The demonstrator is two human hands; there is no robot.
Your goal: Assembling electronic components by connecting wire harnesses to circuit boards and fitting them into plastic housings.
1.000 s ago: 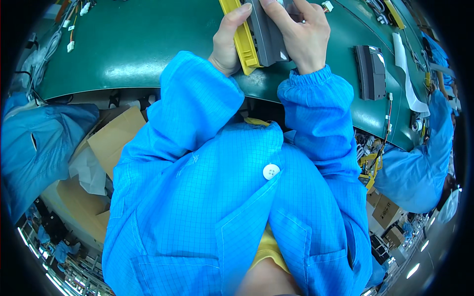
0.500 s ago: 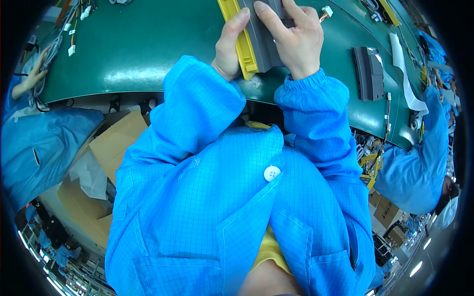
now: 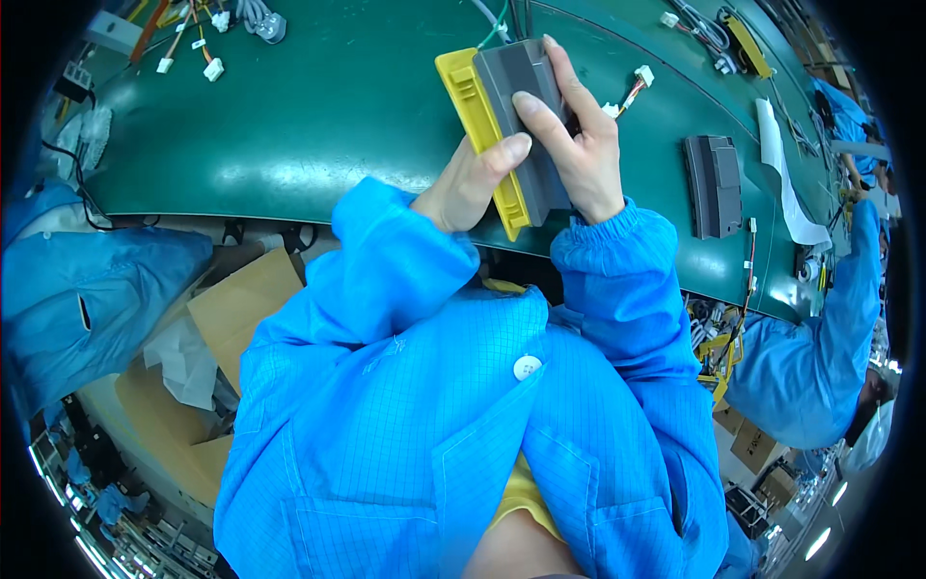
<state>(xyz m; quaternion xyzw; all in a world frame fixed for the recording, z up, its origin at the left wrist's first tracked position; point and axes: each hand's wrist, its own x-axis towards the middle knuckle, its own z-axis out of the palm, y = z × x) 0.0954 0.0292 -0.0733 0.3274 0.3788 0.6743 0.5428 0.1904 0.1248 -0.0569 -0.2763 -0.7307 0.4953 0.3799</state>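
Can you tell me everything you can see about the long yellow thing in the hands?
The yellow piece is long and narrow and looks like hard plastic, with raised edges and hollows along its face. It is held aslant over the green table, its far end leaning left. Its right side runs along a dark grey block; I can't tell whether they are joined. The left hand grips it, thumb laid across it. Its underside is hidden.
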